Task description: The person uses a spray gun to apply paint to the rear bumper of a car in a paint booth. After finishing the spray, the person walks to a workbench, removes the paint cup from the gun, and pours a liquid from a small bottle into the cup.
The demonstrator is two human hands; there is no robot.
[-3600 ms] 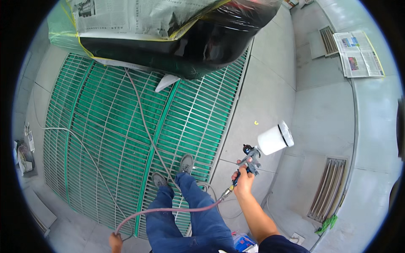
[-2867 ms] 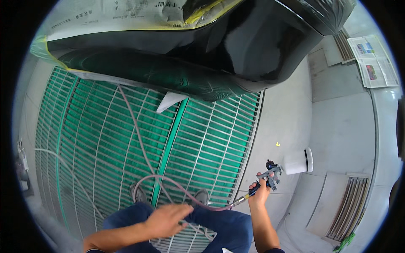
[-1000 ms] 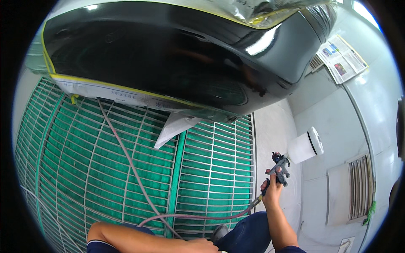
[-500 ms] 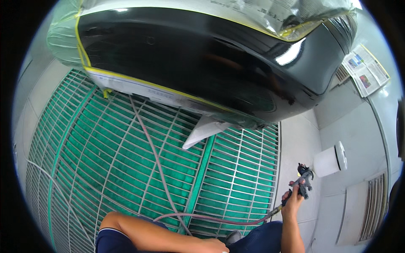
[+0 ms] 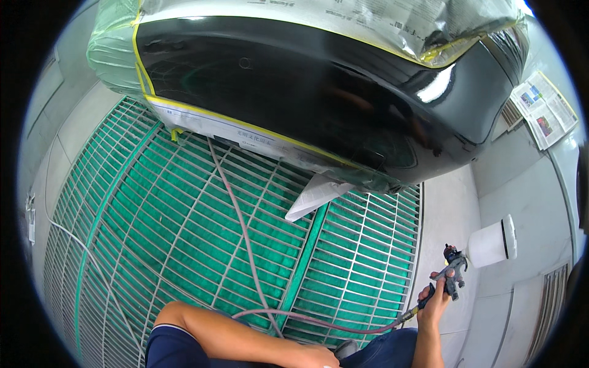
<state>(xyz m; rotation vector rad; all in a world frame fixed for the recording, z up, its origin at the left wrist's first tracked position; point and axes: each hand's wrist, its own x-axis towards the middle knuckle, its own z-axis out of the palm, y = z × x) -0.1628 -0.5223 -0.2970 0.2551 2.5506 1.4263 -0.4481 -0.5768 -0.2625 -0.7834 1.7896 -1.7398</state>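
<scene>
My right hand (image 5: 433, 305) is wrapped round the handle of a grey and black spray gun (image 5: 453, 274), held at the lower right, apart from the car panel. A white paint cup (image 5: 488, 245) with a dark ring near its end is fixed to the gun, lying sideways. From its handle runs a reddish air hose (image 5: 319, 321). Low in the middle, my left hand (image 5: 318, 356) rests near my dark blue trousers, its fingers mostly hidden at the lower edge. Ahead stands a glossy black car body panel (image 5: 276, 80), edged with yellow masking tape (image 5: 245, 124).
Paper and plastic masking (image 5: 368, 21) wrap the panel's top, and green film (image 5: 113, 55) its left. A white paper flap (image 5: 316, 197) hangs below. The hose crosses the metal floor grating (image 5: 184, 208), over green matting. Newspaper (image 5: 543, 110) is on the right wall; a vent (image 5: 548, 306) sits lower.
The whole view has shifted slightly, so the panel and grating appear further right. My right hand still holds the spray gun, and my left arm stays bent across the front.
</scene>
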